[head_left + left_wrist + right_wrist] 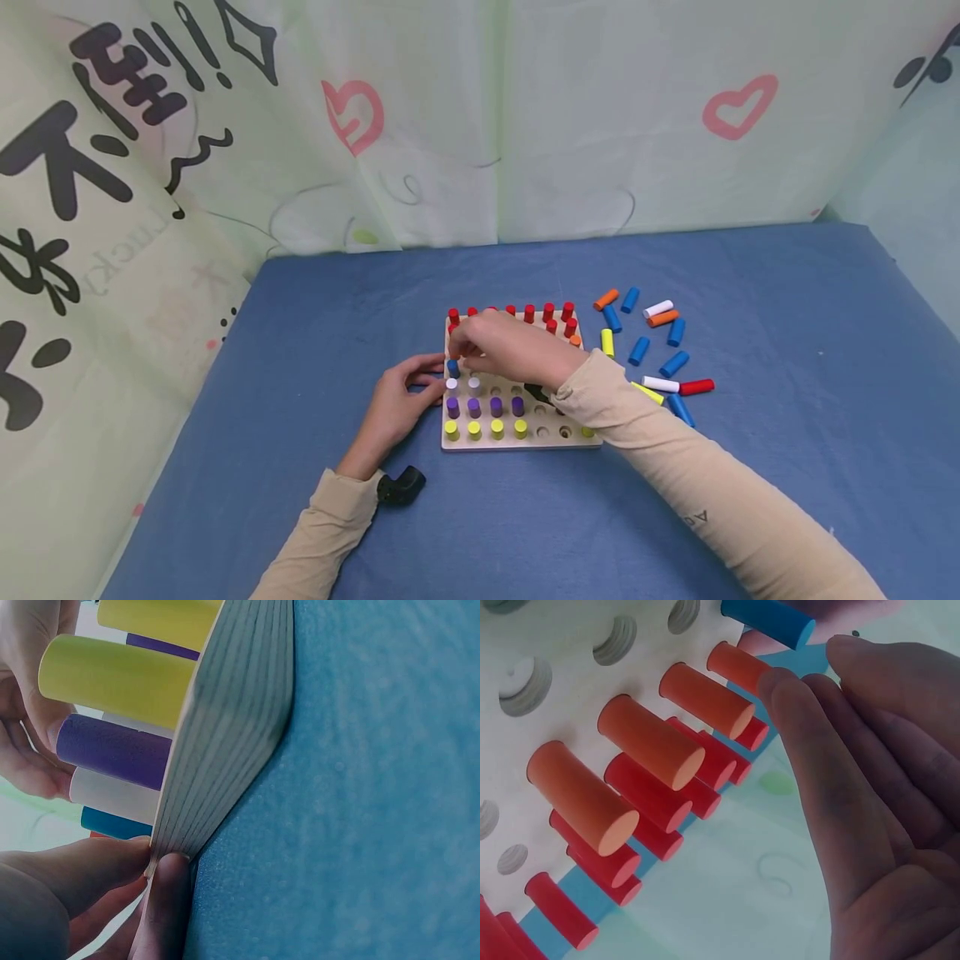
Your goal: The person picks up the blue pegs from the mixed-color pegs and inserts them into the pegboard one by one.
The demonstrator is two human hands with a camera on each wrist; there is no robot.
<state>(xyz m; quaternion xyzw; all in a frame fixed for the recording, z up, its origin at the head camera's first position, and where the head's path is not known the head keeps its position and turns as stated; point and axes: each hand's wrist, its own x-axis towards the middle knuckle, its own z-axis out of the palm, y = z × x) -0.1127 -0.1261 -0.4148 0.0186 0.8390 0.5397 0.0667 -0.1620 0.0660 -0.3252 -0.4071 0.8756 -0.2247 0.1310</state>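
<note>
A pale wooden pegboard (521, 447) lies on the table, with rows of coloured pegs standing in its holes. My left hand (401, 400) is at its left side, with fingertips touching the board's edge. My right hand (510, 340) reaches over the board's upper left part. In the right wrist view, its index fingertip (787, 686) meets the end of an orange peg (739, 667), while the thumb (855, 660) stands apart from it. A blue peg (772, 622) stands beside that peg. Several orange and red pegs (652, 742) line the rows nearby. The right hand and forearm hide part of the board in the head view.
Loose blue, orange, white, yellow and red pegs (673, 363) lie scattered right of the board on the blue tablecloth (787, 375). A printed curtain (562, 125) hangs behind the table. The right forearm (697, 475) crosses the board's right side.
</note>
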